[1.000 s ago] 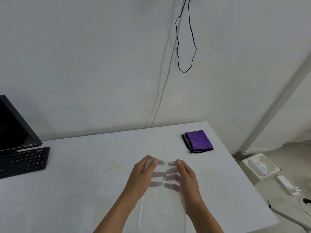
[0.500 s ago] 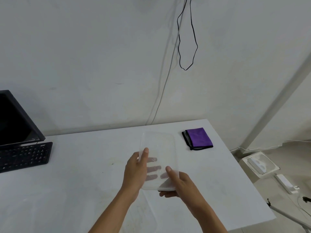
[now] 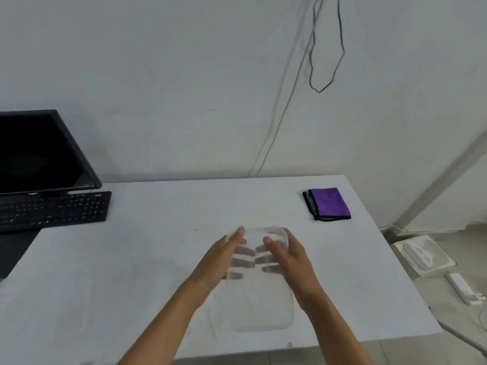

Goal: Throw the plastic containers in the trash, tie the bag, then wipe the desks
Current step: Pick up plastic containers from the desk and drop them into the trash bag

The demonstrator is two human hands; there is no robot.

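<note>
A clear plastic container [image 3: 259, 304] is held over the white desk [image 3: 131, 272] near its front edge, long side pointing toward me. My left hand [image 3: 218, 262] grips its far left side, thumb on top and fingers showing through the plastic underneath. My right hand [image 3: 290, 259] grips the far right side the same way. A folded purple cloth [image 3: 329, 204] with a black edge lies at the desk's back right corner, well beyond both hands. No trash bag is in view.
A black monitor [image 3: 39, 151] and black keyboard [image 3: 52, 210] stand at the desk's left. Cables [image 3: 326, 48] hang on the wall behind. White boxes and a power strip [image 3: 463, 288] lie on the floor to the right of the desk.
The container has swung from raised and tilted to lower and flatter. My right hand has shifted from its near end to its far right side. The view has turned left, showing more monitor.
</note>
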